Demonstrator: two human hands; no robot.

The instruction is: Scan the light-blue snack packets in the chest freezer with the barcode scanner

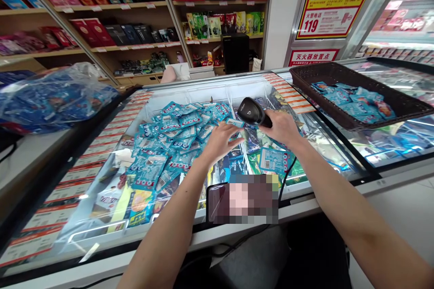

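My right hand (283,128) is wrapped round a black handheld barcode scanner (250,111), whose head points left over the freezer. Its cable hangs down past my right wrist. My left hand (222,142) hovers at the right side of a heap of blue snack packets (183,128), fingers stretched out and thumb apart. One blue packet (235,122) lies right by its fingertips; whether they touch it I cannot tell. Another blue packet (273,160) rests below the scanner, showing its barcode. The heap lies on the glass top of the chest freezer (200,230).
A phone (219,203) with a blurred screen stands at the freezer's front edge. On the right, a dark woven basket (301,94) holds several blue packets. A clear plastic bag (54,99) of packets sits at the left. Stocked shelves (142,6) line the back wall.
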